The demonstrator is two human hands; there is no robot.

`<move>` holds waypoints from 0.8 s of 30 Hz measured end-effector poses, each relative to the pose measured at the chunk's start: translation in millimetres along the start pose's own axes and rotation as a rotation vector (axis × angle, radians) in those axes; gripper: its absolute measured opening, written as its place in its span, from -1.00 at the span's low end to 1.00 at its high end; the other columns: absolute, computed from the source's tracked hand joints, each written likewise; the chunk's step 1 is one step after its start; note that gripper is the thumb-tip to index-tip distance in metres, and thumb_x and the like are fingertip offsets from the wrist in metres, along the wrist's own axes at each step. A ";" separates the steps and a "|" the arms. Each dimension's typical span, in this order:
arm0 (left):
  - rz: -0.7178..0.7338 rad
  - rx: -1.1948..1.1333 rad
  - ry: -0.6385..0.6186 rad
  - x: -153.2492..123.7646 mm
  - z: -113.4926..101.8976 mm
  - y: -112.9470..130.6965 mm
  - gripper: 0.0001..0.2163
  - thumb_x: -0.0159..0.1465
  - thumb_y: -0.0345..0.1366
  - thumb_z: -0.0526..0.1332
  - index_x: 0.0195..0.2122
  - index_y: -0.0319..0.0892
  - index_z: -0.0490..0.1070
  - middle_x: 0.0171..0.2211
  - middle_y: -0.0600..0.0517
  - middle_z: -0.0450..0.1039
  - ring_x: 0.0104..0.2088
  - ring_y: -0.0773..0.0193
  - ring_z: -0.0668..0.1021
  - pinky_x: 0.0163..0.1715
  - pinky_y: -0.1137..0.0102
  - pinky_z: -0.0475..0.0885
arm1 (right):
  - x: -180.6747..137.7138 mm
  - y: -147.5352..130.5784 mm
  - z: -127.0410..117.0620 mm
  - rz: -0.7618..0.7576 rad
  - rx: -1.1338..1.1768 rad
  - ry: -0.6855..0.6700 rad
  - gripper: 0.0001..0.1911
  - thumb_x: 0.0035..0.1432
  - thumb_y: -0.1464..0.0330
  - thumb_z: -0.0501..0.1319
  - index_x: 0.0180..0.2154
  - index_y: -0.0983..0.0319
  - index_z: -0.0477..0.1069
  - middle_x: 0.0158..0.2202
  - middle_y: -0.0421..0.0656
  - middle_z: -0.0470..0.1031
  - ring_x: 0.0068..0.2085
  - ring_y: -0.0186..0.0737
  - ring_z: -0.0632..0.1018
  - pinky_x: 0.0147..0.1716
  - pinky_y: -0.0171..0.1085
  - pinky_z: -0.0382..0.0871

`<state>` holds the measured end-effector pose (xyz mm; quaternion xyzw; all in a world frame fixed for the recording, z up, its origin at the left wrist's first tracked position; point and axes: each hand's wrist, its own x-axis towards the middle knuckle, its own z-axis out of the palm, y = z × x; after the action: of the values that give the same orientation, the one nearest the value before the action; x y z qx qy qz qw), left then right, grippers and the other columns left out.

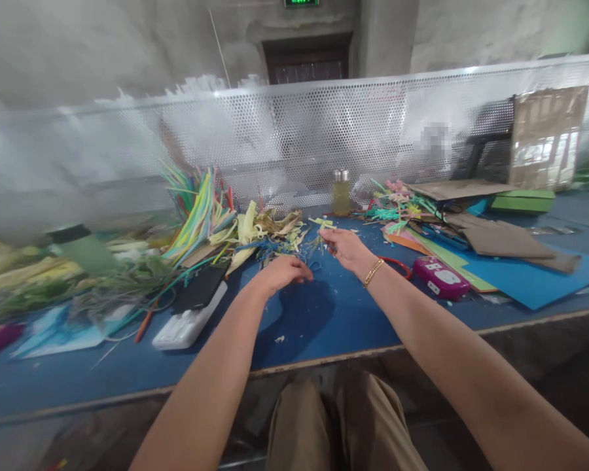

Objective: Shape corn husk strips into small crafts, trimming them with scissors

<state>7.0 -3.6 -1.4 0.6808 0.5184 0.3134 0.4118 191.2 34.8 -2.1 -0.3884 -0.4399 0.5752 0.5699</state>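
My right hand (346, 247), with a gold bracelet (373, 273) at the wrist, is raised over the blue tabletop. Its thumb and fingers pinch a small pale green strip (322, 223) that looks like a piece of husk. Lower and to the left, my left hand (285, 271) hangs over the table with loosely bent fingers and nothing visible in them. Just beyond it lie a tangle of blue strands (269, 247) and a heap of dry and pale green husks (275, 226).
Left are a bundle of coloured strips (203, 212), a black phone (199, 288) on a white device (189, 324) and a green bottle (86, 248). Right are a purple case (440, 277), cardboard (500, 233) and blue paper (535, 278). A glass jar (341, 193) stands by the perforated metal screen (319, 124).
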 end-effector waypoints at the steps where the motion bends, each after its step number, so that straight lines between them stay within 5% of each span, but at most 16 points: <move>1: 0.044 0.033 0.169 2.7 -3.3 -2.1 -0.94 -0.05 -0.29 0.35 -0.55 -0.12 0.54 -0.48 -0.04 0.54 -0.44 0.19 0.51 -0.46 0.39 0.31 | -0.3 0.2 0.2 -0.017 -0.040 -0.009 -0.79 -0.16 0.31 0.38 -0.41 0.25 0.47 -0.41 -0.23 0.47 -0.36 -0.40 0.40 -0.41 -0.38 0.18; 3: 0.123 0.027 0.457 6.9 -8.7 -4.1 -0.87 0.04 -0.18 0.30 -0.47 -0.11 0.56 -0.40 -0.05 0.55 -0.33 0.15 0.52 -0.38 0.39 0.32 | -2.2 1.8 2.2 -0.052 -0.115 -0.033 -0.78 -0.17 0.30 0.38 -0.42 0.26 0.48 -0.41 -0.23 0.48 -0.36 -0.41 0.39 -0.39 -0.37 0.17; 5: 0.135 -0.080 0.528 8.0 -9.7 -2.4 -0.74 0.11 -0.05 0.24 -0.42 -0.14 0.56 -0.34 -0.08 0.55 -0.27 0.13 0.52 -0.33 0.38 0.31 | -5.4 4.2 5.8 -0.079 -0.159 -0.066 -0.76 -0.19 0.28 0.39 -0.43 0.27 0.48 -0.41 -0.22 0.50 -0.37 -0.41 0.38 -0.36 -0.36 0.18; 11: 0.071 -0.230 0.154 5.0 9.3 2.4 -0.63 0.01 0.04 0.31 -0.41 -0.21 0.57 -0.47 -0.04 0.50 -0.40 0.20 0.46 -0.36 0.36 0.28 | -13.7 12.0 16.8 -0.077 -0.134 -0.232 -0.70 -0.29 0.28 0.43 -0.48 0.30 0.47 -0.50 -0.24 0.47 -0.42 -0.39 0.39 -0.34 -0.32 0.22; 14: 0.060 -0.181 0.103 7.1 15.4 -1.4 -0.65 -0.02 0.00 0.34 -0.40 -0.21 0.58 -0.52 -0.01 0.48 -0.46 0.24 0.44 -0.38 0.36 0.27 | -10.7 15.7 17.2 -0.054 -0.090 -0.209 -0.70 -0.31 0.28 0.43 -0.50 0.31 0.45 -0.50 -0.24 0.46 -0.43 -0.40 0.38 -0.36 -0.32 0.21; 20: 0.151 -0.003 0.027 2.6 16.4 1.7 -0.70 -0.05 -0.04 0.35 -0.42 -0.16 0.61 -0.43 0.01 0.57 -0.31 0.16 0.52 -0.25 0.34 0.33 | 1.7 11.2 6.9 0.038 0.017 0.045 -0.82 -0.12 0.35 0.36 -0.46 0.27 0.41 -0.50 -0.27 0.42 -0.43 -0.41 0.38 -0.43 -0.36 0.16; 24: 0.169 0.000 0.055 -0.9 10.0 1.9 -0.73 -0.09 -0.04 0.37 -0.50 -0.14 0.60 -0.50 0.00 0.55 -0.36 0.13 0.53 -0.33 0.33 0.33 | 0.6 2.4 1.4 0.081 0.132 0.028 -0.93 0.07 0.39 0.25 -0.40 0.22 0.36 -0.44 -0.27 0.46 -0.48 -0.43 0.39 -0.46 -0.37 0.22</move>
<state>16.1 -7.1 -4.3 0.7132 0.4702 0.3656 0.3696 189.1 35.4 -3.9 -0.3754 -0.3770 0.6202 0.5764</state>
